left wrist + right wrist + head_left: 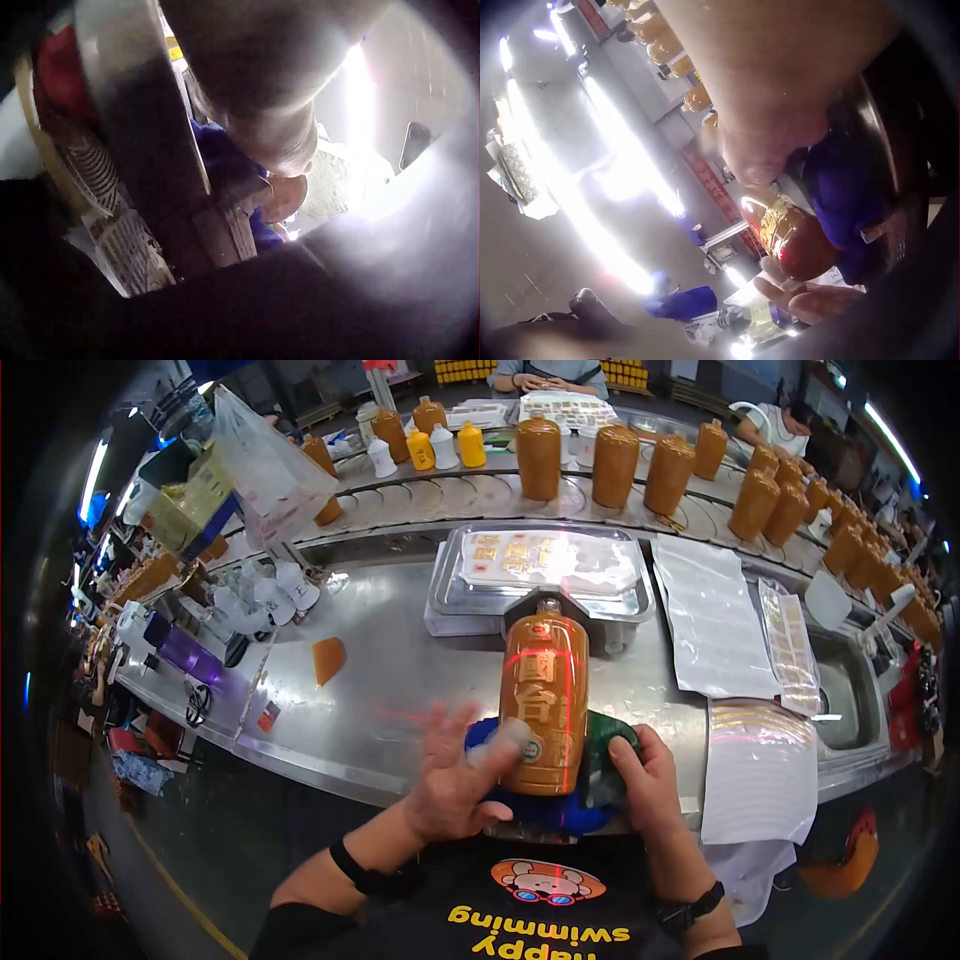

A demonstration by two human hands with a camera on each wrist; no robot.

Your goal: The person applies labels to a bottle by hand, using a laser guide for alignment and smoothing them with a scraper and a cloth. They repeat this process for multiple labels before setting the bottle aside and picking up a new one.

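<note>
A brown bottle with gold characters (545,700) lies neck-away on blue cloth (570,815) at the table's near edge; the right wrist view shows the bottle (806,247) beside blue cloth (847,195). My left hand (455,775), blurred, has its fingers spread at the bottle's lower left, and a pale-covered fingertip seems to touch it near a small round green-white mark. On the other side, my right hand (648,775) pinches a green cloth (605,760) between thumb and fingers. The left wrist view is dark and shows little of the hand's work.
Beyond the bottle's neck stands a metal tray (450,585) with label sheets. White sheets (710,620) lie at the right, beside a sink (850,705). A curved conveyor (440,500) carries more brown bottles. A purple bottle (185,650) and plastic bag (265,460) are at the left.
</note>
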